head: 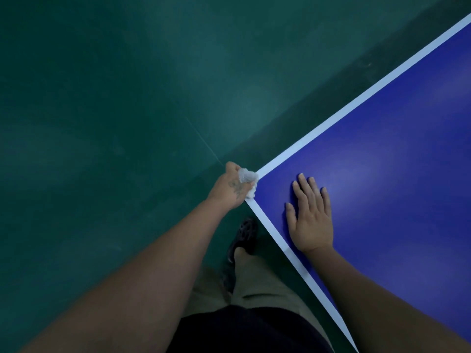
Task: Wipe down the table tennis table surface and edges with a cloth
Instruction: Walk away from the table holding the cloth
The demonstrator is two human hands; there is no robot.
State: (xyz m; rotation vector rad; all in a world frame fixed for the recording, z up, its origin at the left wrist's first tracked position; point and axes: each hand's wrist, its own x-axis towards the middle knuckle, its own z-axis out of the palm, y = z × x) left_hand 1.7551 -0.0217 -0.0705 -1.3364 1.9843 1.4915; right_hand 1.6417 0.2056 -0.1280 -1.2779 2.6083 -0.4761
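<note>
Nearest: one dark shoe [244, 235] on the green floor [102, 98], just beside the near edge of the blue table [395, 212]. Further in: right hand [309, 217], fingers straight and slightly spread, palm flat on the table surface near its corner, holding nothing. Farthest: left hand [233, 187], fingers curled tight round one crumpled white cloth [248, 179], pressing it against the table's corner, at the meeting of the white border lines [356, 101]. Two hands, one cloth.
</note>
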